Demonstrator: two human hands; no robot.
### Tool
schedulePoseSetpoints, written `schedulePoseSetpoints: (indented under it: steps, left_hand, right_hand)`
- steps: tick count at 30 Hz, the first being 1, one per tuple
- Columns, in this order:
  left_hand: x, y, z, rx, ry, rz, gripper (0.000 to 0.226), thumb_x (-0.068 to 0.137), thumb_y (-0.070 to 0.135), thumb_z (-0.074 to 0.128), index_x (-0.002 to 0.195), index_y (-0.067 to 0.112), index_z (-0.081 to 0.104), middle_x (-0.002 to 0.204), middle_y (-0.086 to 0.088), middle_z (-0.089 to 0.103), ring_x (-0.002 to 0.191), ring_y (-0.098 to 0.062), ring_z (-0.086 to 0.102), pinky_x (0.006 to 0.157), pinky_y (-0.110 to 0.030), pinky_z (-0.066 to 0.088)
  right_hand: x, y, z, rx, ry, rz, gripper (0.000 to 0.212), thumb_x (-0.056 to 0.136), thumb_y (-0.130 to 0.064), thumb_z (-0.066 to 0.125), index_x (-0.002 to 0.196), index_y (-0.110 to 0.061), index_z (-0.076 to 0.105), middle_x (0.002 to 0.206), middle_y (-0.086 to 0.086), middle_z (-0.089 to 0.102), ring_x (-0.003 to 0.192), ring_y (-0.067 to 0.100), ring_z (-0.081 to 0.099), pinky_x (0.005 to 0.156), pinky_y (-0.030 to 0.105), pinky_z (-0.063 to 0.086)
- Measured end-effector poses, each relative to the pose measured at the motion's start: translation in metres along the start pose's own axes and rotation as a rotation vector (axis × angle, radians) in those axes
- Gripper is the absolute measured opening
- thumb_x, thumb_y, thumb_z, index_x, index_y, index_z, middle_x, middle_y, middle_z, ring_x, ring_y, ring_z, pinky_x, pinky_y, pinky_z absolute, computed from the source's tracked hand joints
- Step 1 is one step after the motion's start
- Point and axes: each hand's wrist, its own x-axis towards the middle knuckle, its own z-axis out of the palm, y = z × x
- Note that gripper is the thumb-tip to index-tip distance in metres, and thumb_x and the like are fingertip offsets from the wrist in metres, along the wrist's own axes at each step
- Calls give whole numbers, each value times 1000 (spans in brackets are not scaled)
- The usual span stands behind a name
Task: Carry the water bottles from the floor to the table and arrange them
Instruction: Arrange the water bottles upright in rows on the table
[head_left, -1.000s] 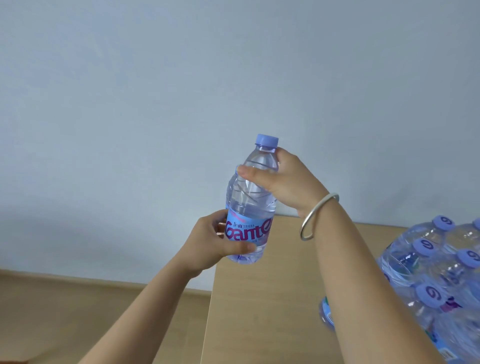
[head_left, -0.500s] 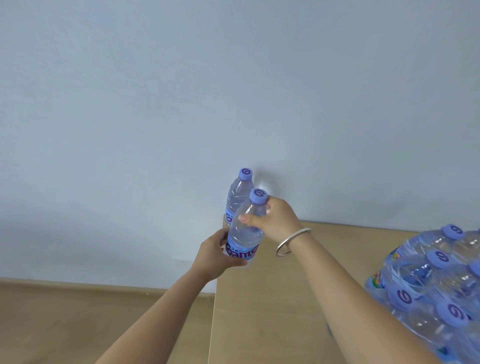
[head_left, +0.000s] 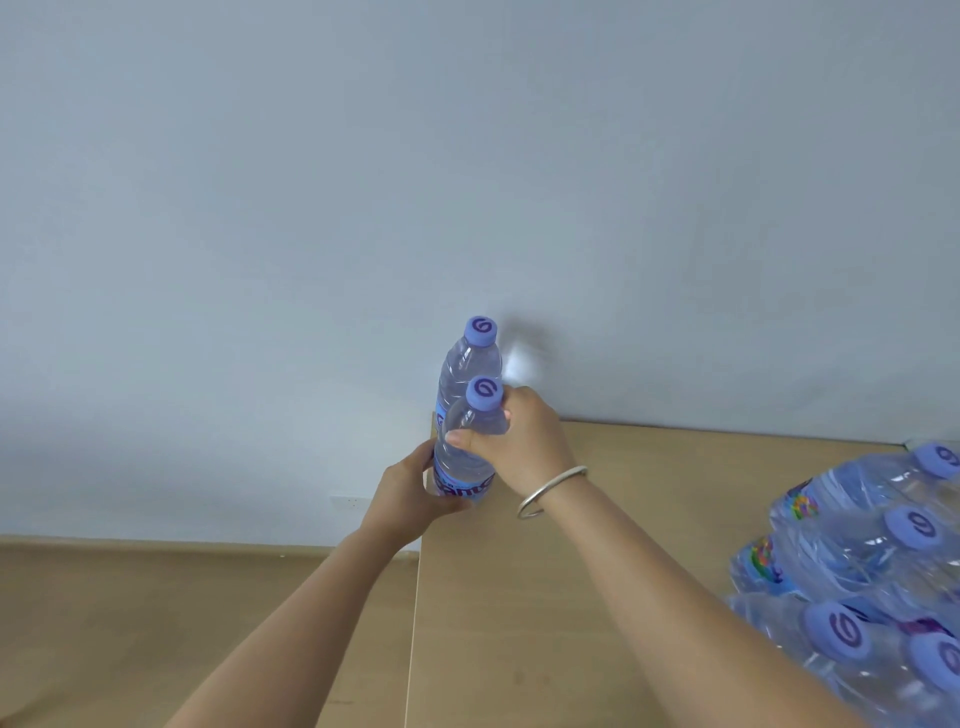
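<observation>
A clear water bottle with a purple cap and blue label stands at the far left corner of the light wooden table. My right hand grips its neck just below the cap. My left hand holds its lower part at the label. Directly behind it, against the wall, stands a second bottle of the same kind, touched by neither hand. Whether the held bottle's base touches the table is hidden by my left hand.
A shrink-wrapped pack of several bottles lies on the table's right side. The grey wall runs right behind the table. Wooden floor lies to the left, below the table's left edge. A silver bangle circles my right wrist.
Both hands have carried the bottle forward and down from mid-air to the far left corner of the table, in front of the second bottle. Over the last half second it barely moved.
</observation>
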Motion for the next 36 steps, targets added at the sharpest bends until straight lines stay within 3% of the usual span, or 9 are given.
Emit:
schedulePoseSetpoints:
  steps: [5, 10, 15, 18, 21, 24, 27, 31, 36]
  left_hand:
    - [5, 2, -5, 38, -12, 13, 61, 61, 12, 83, 115, 24, 57, 97, 16, 66, 87, 6, 60, 67, 0, 40]
    - [3, 5, -6, 85, -6, 5, 64, 63, 11, 82, 120, 22, 55, 101, 14, 66, 94, -6, 61, 68, 1, 39]
    - [-9, 3, -1, 250, -23, -102, 73, 71, 17, 76, 135, 15, 43, 127, 0, 59, 118, -20, 53, 84, -23, 41]
    - [-28, 1, 5, 337, -53, -199, 93, 75, 27, 74, 148, 11, 18, 146, -5, 39, 133, -22, 37, 101, -28, 35]
    - [-52, 3, 19, 394, -72, -221, 86, 76, 30, 71, 144, 8, 23, 144, -8, 39, 130, -21, 38, 95, -24, 33]
    - [-74, 12, 41, 435, -94, -149, 77, 78, 30, 69, 141, 7, 30, 144, -6, 38, 133, -20, 33, 104, -23, 26]
    - [-89, 32, 70, 447, -144, -20, 75, 81, 32, 67, 142, 9, 31, 146, -4, 34, 137, -18, 26, 110, -22, 19]
    - [-101, 59, 103, 375, -301, 84, 74, 80, 32, 67, 142, 14, 31, 146, -1, 36, 136, -14, 30, 104, -14, 18]
    - [-108, 79, 122, 385, -517, 138, 81, 77, 35, 70, 144, 17, 28, 148, 2, 34, 136, -10, 31, 98, -8, 19]
  right_hand:
    - [2, 1, 6, -22, 63, -25, 35, 69, -36, 78, 81, -28, 46, 86, 1, 50, 76, 14, 48, 56, 11, 30]
    - [-2, 2, 12, -13, 106, -20, 43, 70, -36, 77, 103, -17, 58, 101, 6, 56, 90, 19, 56, 76, 24, 42]
    - [-8, -2, 18, -6, 119, 22, 58, 73, -35, 75, 122, -13, 50, 112, 8, 55, 105, 23, 53, 89, 31, 45]
    - [-29, 4, 6, -12, 98, 18, 72, 72, -39, 75, 129, -12, 41, 116, 5, 49, 115, 21, 45, 85, 15, 33]
    - [-58, 19, -25, -77, 117, 103, 72, 76, -47, 69, 134, -13, 43, 135, 3, 49, 126, 17, 43, 92, 16, 29]
    - [-89, 31, -70, -173, 243, 154, 54, 79, -41, 68, 122, -12, 56, 125, 3, 59, 116, 17, 53, 94, 23, 36]
    - [-119, 39, -114, -261, 323, 136, 51, 79, -35, 70, 123, -12, 55, 125, 4, 55, 119, 19, 48, 94, 21, 32]
    - [-158, 60, -154, -449, 94, 274, 66, 76, -41, 71, 132, -18, 45, 131, 1, 45, 123, 18, 41, 94, 22, 30]
    - [-177, 83, -152, -460, 73, 403, 45, 75, -32, 71, 107, -8, 50, 95, 6, 54, 84, 22, 52, 74, 32, 42]
